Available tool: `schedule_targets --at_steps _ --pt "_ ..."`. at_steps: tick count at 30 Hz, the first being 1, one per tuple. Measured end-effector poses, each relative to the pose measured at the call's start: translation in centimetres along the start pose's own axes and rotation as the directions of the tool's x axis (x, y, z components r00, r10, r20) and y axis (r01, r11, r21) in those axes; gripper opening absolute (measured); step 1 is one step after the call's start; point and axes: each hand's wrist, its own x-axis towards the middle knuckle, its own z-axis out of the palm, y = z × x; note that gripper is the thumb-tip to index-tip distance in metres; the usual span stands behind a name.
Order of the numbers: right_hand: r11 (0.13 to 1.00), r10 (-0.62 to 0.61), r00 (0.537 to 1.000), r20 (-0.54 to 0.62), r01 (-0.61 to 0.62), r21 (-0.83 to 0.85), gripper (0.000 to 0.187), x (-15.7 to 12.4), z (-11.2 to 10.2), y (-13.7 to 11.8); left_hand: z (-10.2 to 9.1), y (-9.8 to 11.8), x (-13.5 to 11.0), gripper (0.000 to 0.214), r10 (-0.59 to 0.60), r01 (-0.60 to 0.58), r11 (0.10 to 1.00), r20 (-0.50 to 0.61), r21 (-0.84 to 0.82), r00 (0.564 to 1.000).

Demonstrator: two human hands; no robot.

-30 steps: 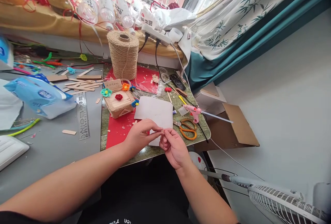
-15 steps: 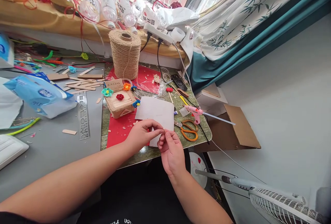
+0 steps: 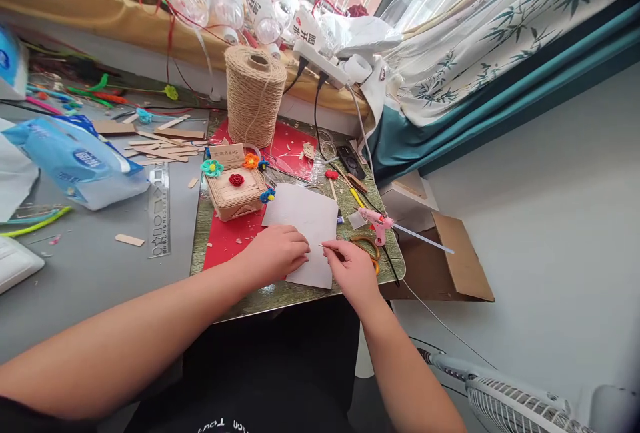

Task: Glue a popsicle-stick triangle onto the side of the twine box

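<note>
A white sheet of paper lies near the table's front edge, partly over a red sheet. My left hand rests on its left side, fingers lying over the paper and nothing visible in them. Over the right side, my right hand is closed in a pinch between thumb and forefinger. A small, thin, pale piece sticks out of that pinch, too small to name. Orange-handled scissors lie just beyond my right hand, partly hidden by it.
Behind the paper stand a twine-wrapped box with coloured flowers and a large twine spool. A pink glue gun sits at the right edge. Left are a clear stencil ruler, wooden sticks and a tissue pack.
My hands were together, fingertips meeting in front of the paper. Now they are apart: the left lies on the sheet, and the right has moved right, pinching the small piece over the paper.
</note>
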Motion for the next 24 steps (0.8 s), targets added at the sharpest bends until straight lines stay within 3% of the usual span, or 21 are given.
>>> schedule_targets --at_steps 3,7,10,13,17,21,24 --pt "0.924 -0.193 0.974 0.12 0.222 -0.31 0.022 1.2 0.8 0.6 0.3 0.5 -0.3 0.019 -0.048 0.034 0.993 0.115 0.115 0.992" --pt "0.75 -0.169 0.935 0.311 0.327 -0.575 0.022 1.7 2.3 1.3 0.5 1.1 -0.6 0.02 -0.144 0.112 0.981 0.205 0.157 0.968" --pt "0.731 -0.117 0.92 0.374 0.335 -0.595 0.019 1.0 2.3 1.5 0.6 1.2 -0.8 0.022 -0.173 0.14 0.978 0.218 0.156 0.961" --pt "0.738 -0.094 0.893 0.44 0.359 -0.571 0.019 -0.5 1.0 1.4 0.7 1.0 -0.9 0.02 -0.174 0.145 0.979 0.211 0.145 0.962" --pt "0.679 -0.106 0.821 0.56 0.471 -0.563 0.022 -1.4 -0.6 0.9 0.6 1.0 -0.9 0.02 -0.186 0.158 0.978 0.229 0.133 0.955" --pt "0.604 -0.224 0.805 0.55 0.557 -0.57 0.021 0.4 0.5 0.6 0.3 1.0 -0.9 0.023 -0.183 0.148 0.977 0.252 0.152 0.95" --pt "0.598 -0.227 0.796 0.561 0.568 -0.565 0.02 1.1 1.4 0.8 0.3 0.9 -1.0 0.025 -0.183 0.142 0.976 0.261 0.167 0.948"
